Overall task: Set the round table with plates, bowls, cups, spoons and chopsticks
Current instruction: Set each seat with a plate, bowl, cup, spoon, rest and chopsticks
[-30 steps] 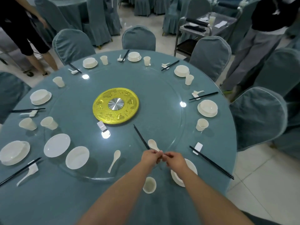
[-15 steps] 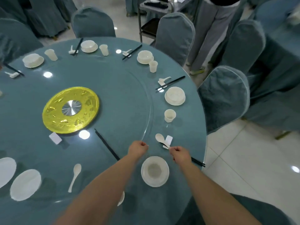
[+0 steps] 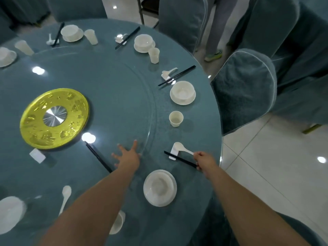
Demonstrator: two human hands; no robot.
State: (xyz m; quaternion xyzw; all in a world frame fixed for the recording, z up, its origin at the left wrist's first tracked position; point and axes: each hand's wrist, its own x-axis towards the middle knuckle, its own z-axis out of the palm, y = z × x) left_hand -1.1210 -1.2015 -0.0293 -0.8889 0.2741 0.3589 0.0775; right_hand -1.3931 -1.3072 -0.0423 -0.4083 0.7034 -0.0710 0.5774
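My right hand (image 3: 204, 159) pinches the handle of a white spoon (image 3: 181, 147), whose bowl lies on a white rest (image 3: 174, 153) beside black chopsticks (image 3: 179, 159) near the table's right edge. My left hand (image 3: 128, 157) is spread flat on the glass turntable (image 3: 124, 96), fingers straight. A bowl on a plate (image 3: 159, 188) sits between my forearms. A second pair of black chopsticks (image 3: 98, 157) lies on the glass left of my left hand. A loose spoon (image 3: 65, 196) and a cup (image 3: 118, 223), partly hidden by my left forearm, lie nearer me.
Finished settings of bowls, cups (image 3: 175, 118), spoons and chopsticks ring the far rim. A gold disc (image 3: 54, 118) marks the centre, a white rest (image 3: 37, 155) below it. Covered chairs (image 3: 245, 89) crowd the right side; a person's legs (image 3: 215, 32) stand behind them.
My view has swung right and closer. My left hand let go, opened and moved onto the glass. My right hand carried the spoon to the rest by the chopsticks.
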